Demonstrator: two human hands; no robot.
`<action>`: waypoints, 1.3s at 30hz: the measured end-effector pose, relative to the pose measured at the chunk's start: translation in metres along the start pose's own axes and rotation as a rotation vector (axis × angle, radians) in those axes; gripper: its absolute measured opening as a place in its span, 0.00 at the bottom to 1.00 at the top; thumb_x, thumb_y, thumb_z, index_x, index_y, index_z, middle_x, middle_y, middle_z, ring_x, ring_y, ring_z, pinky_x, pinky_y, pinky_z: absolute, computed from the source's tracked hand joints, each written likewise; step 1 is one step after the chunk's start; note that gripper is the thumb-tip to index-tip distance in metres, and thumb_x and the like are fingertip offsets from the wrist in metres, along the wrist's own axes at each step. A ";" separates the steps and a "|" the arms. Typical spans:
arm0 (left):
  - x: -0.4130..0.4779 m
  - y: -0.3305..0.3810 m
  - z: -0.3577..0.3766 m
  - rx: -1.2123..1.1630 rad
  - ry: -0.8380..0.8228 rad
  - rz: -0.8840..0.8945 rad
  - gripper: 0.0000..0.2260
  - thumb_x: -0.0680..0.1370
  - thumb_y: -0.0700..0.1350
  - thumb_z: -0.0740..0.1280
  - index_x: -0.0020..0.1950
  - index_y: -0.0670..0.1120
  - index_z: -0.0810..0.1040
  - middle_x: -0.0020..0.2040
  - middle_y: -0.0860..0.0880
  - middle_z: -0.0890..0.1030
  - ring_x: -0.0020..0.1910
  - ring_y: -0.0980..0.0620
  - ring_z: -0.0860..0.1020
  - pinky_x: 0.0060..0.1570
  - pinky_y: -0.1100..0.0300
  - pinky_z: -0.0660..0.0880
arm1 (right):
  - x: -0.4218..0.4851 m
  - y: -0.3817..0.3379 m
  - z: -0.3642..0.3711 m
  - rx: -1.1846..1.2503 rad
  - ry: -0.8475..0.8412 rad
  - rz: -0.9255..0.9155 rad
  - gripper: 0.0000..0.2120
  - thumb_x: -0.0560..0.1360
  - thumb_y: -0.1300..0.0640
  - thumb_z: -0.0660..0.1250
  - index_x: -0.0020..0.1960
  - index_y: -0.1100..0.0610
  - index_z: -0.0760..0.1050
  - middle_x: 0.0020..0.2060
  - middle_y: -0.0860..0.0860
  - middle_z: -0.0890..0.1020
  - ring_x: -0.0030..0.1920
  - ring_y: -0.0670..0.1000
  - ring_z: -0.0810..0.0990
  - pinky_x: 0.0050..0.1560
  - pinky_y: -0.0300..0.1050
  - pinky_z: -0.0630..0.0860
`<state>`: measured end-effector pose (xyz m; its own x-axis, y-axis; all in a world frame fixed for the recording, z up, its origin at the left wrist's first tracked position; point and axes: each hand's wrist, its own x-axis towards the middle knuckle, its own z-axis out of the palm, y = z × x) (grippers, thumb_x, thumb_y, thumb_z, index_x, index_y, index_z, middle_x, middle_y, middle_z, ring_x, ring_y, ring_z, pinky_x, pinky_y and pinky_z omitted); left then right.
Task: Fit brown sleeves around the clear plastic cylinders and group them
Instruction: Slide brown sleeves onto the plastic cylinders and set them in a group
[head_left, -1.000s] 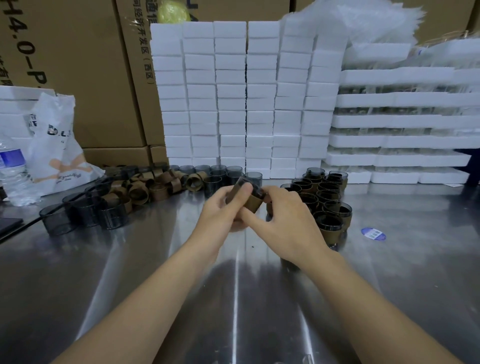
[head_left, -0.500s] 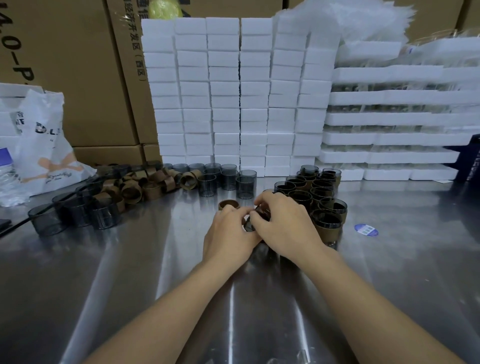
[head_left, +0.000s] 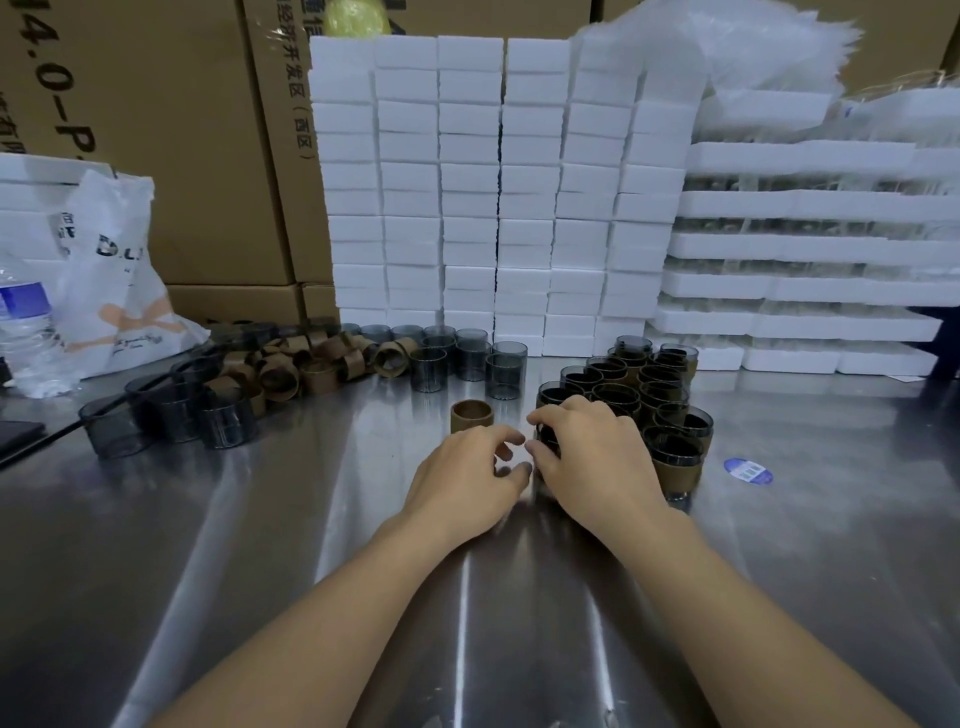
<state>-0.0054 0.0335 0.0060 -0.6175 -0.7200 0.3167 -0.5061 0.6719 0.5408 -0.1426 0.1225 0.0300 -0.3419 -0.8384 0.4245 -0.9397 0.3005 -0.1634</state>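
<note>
Lowered for grouping, a brown-sleeved clear plastic cylinder (head_left: 548, 441) is gripped by the right hand (head_left: 597, 457); beyond the relaxed, empty left hand (head_left: 462, 478), a brown sleeve (head_left: 471, 415) is next.

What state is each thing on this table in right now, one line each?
Left hand: fingers loosely curled, holding nothing.
Right hand: grips a sleeved cylinder at the group's near edge.
Sleeved group: upright, packed together.
Single brown sleeve: upright, empty.
Sleeve pile: heaped, unfitted.
Bare cylinders: upright, unsleeved.
Plastic bag: crumpled.
</note>
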 end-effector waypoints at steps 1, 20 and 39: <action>0.000 -0.003 -0.001 0.005 0.007 0.000 0.14 0.81 0.57 0.68 0.67 0.61 0.81 0.55 0.60 0.83 0.53 0.60 0.80 0.56 0.52 0.81 | -0.001 -0.002 -0.002 0.021 0.022 -0.006 0.17 0.86 0.43 0.64 0.73 0.44 0.77 0.66 0.46 0.79 0.67 0.53 0.76 0.67 0.52 0.70; 0.005 -0.002 0.013 0.242 0.028 0.166 0.14 0.81 0.59 0.64 0.63 0.55 0.80 0.60 0.53 0.76 0.59 0.49 0.72 0.56 0.49 0.73 | 0.169 -0.016 0.032 -0.153 -0.290 0.061 0.05 0.83 0.54 0.67 0.57 0.53 0.76 0.55 0.55 0.81 0.52 0.59 0.78 0.50 0.49 0.74; 0.018 0.035 -0.036 -1.519 -0.215 -0.583 0.29 0.81 0.68 0.63 0.60 0.44 0.85 0.53 0.49 0.90 0.42 0.54 0.88 0.46 0.55 0.78 | 0.009 -0.013 -0.034 -0.092 0.432 -0.269 0.07 0.85 0.53 0.66 0.58 0.49 0.83 0.45 0.48 0.86 0.38 0.59 0.85 0.35 0.52 0.80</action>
<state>-0.0123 0.0373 0.0589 -0.6993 -0.6769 -0.2296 0.2532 -0.5351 0.8060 -0.1342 0.1265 0.0665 -0.0430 -0.6333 0.7727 -0.9851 0.1556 0.0727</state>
